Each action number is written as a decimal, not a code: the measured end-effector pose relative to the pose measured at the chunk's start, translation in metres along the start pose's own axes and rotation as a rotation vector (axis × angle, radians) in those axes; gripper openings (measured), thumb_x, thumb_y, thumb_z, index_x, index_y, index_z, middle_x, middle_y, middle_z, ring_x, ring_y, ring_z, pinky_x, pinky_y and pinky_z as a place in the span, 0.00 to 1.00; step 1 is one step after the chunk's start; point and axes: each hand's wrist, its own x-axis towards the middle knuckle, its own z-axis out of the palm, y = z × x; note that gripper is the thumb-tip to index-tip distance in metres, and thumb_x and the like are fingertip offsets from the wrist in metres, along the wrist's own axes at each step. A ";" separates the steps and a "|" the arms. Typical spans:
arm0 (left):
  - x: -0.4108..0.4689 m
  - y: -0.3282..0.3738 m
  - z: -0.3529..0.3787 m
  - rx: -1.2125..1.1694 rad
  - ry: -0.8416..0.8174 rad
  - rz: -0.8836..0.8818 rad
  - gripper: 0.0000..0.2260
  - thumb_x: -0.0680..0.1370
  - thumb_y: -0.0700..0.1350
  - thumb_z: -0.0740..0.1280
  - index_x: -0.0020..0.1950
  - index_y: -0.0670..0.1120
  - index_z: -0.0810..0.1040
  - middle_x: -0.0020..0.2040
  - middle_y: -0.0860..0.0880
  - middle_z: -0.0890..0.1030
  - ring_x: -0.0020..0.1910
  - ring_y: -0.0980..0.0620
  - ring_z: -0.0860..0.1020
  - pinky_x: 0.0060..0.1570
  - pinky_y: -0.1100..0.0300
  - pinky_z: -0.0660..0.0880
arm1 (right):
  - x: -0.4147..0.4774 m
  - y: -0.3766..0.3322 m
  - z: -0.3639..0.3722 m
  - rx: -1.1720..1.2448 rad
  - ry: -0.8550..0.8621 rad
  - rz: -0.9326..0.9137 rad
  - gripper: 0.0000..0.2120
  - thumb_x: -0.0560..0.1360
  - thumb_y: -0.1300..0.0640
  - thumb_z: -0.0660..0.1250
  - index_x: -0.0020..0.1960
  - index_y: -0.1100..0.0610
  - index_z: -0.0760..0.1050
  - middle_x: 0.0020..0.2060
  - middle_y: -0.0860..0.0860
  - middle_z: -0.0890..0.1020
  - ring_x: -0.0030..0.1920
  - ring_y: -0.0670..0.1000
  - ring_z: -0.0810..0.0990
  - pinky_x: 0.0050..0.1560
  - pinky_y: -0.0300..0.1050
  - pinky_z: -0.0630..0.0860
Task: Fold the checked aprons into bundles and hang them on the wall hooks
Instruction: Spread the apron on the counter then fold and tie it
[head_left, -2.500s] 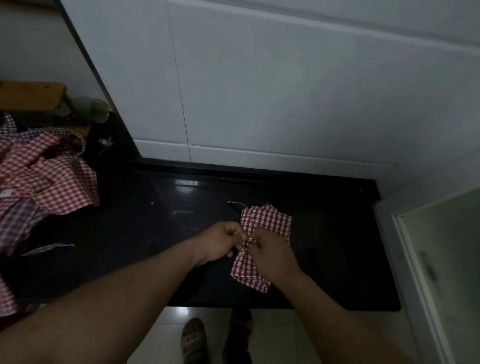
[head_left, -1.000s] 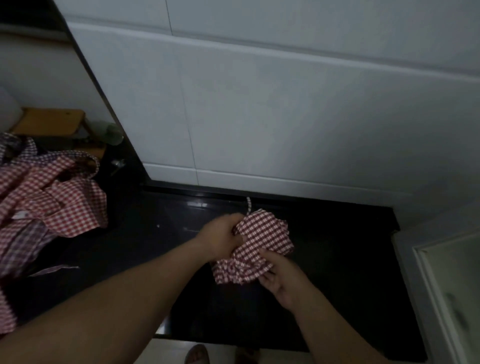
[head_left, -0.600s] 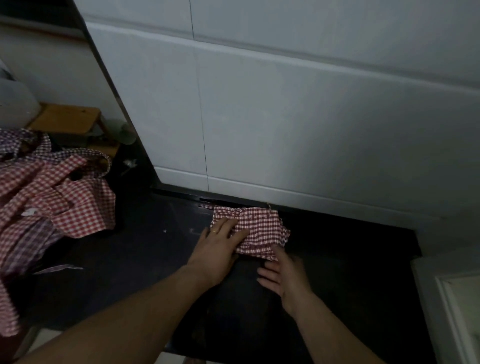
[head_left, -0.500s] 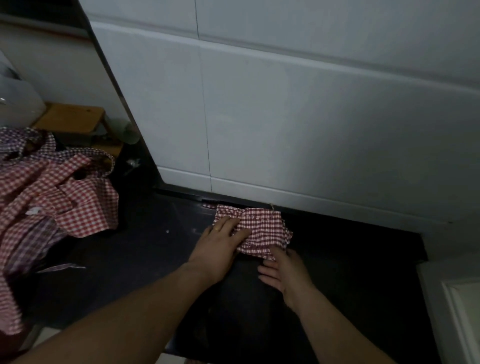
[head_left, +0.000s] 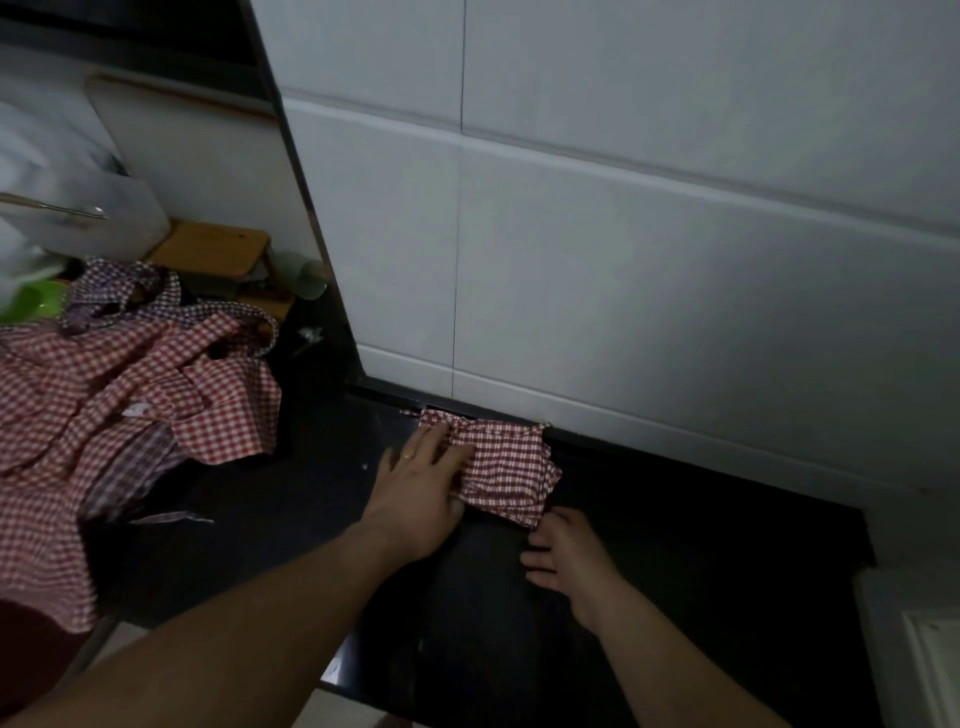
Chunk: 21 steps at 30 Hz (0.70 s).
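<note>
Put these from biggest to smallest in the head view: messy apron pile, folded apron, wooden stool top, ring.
1. messy apron pile
2. folded apron and wooden stool top: too alike to rank, and the stool is farther away
3. ring

A white tiled wall (head_left: 649, 260) rose at the far side of a glossy black counter (head_left: 701, 545). A wooden stool (head_left: 208, 252) stood far left in dim light.

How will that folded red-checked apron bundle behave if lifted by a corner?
Likely floppy: the apron bundle is layered cloth, its edges rumpled, so a corner lift may unfold it. Probably light; the left hand presses it with straight fingers. It might slide on the glossy black counter.
</note>
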 end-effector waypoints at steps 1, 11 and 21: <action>-0.001 -0.001 0.002 -0.109 0.056 -0.085 0.32 0.79 0.52 0.65 0.82 0.58 0.58 0.84 0.49 0.53 0.83 0.46 0.52 0.79 0.38 0.54 | -0.001 -0.002 -0.001 0.002 -0.006 -0.004 0.23 0.83 0.46 0.61 0.76 0.52 0.66 0.58 0.55 0.80 0.55 0.56 0.83 0.49 0.50 0.81; 0.025 -0.004 -0.007 -1.159 -0.059 -0.659 0.24 0.74 0.51 0.77 0.65 0.39 0.78 0.55 0.42 0.86 0.51 0.43 0.85 0.56 0.49 0.83 | 0.018 -0.016 -0.004 0.009 -0.014 -0.089 0.14 0.80 0.55 0.69 0.66 0.53 0.76 0.54 0.53 0.85 0.54 0.56 0.84 0.52 0.49 0.81; -0.004 0.050 -0.042 -1.198 -0.103 -0.224 0.08 0.77 0.36 0.74 0.54 0.40 0.78 0.49 0.39 0.86 0.46 0.45 0.84 0.52 0.47 0.81 | -0.035 -0.010 -0.070 -0.344 0.353 -0.388 0.30 0.74 0.50 0.75 0.71 0.55 0.68 0.66 0.53 0.77 0.61 0.51 0.78 0.62 0.48 0.76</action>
